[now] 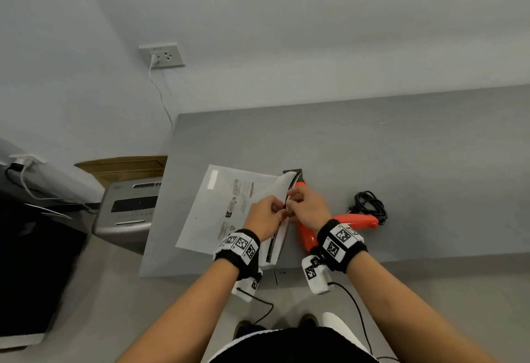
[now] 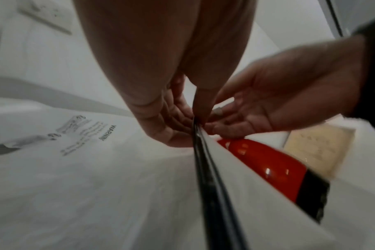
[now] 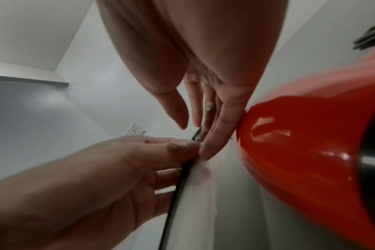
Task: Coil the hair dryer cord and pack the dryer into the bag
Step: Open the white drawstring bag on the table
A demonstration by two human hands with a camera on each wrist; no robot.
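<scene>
A flat white bag (image 1: 218,207) with WARNING print lies on the grey table (image 1: 372,147); a black zipper strip (image 1: 276,236) runs along its right edge. Both hands meet at the middle of that edge. My left hand (image 1: 278,210) pinches the zipper edge (image 2: 206,169) from the left. My right hand (image 1: 292,201) holds the same edge from the right, its fingers (image 3: 216,135) against the bag's flap. The red hair dryer (image 1: 355,220) lies right of the bag, partly under my right wrist, its glossy body (image 3: 300,152) close to that hand. Its black cord (image 1: 370,206) lies coiled by the handle.
The bag and dryer sit near the table's front edge (image 1: 401,258). A grey appliance (image 1: 129,210) and a cardboard box (image 1: 123,166) stand left of the table. A wall socket (image 1: 162,55) holds a white cable. Bare grey tabletop stretches to the back and right.
</scene>
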